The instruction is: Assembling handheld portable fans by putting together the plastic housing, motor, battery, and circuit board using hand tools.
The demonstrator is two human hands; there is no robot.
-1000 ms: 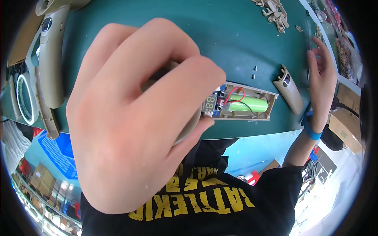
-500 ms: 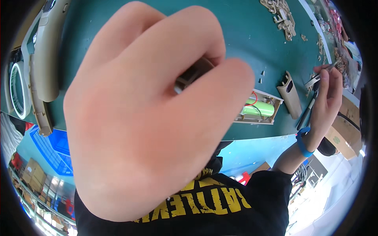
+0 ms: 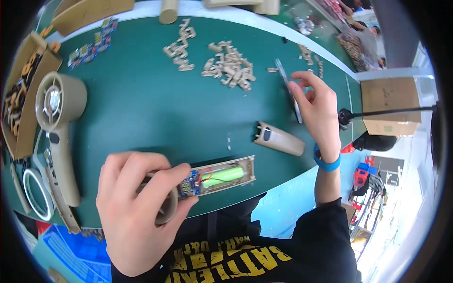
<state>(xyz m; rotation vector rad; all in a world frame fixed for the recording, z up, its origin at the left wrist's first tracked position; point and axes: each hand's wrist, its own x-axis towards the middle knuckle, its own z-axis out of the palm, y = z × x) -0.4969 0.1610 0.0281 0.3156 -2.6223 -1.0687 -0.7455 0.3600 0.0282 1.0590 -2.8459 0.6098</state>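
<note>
My left hand (image 3: pixel 137 198) is closed around the round beige head (image 3: pixel 167 207) of a handheld fan at the table's near edge. From it extends an opened handle shell (image 3: pixel 250 177), holding a green battery cell (image 3: pixel 222 177), red and black wires and a blue circuit board (image 3: pixel 189 184) by my fingertips. My right hand (image 3: pixel 314 104), with a blue wristband, hovers at the right, thumb and forefinger apart beside a slender grey tool (image 3: pixel 289 89), perhaps tweezers. A loose beige handle cover (image 3: pixel 281 139) lies between the hands. Two tiny metal pieces (image 3: pixel 229 143) lie beyond the opened handle.
Small beige plastic parts (image 3: pixel 229 66) are heaped in the middle distance. A whole beige fan (image 3: pixel 61 108) lies left, near a white tape roll (image 3: pixel 37 193) and a carton of black and orange parts (image 3: pixel 23 89). Blue circuit boards (image 3: pixel 92 45) sit far left.
My left hand has come down from close to the camera, with the fan staying in it. My right hand has loosened from a pinch on a metal tool. The view has shifted, showing more table.
</note>
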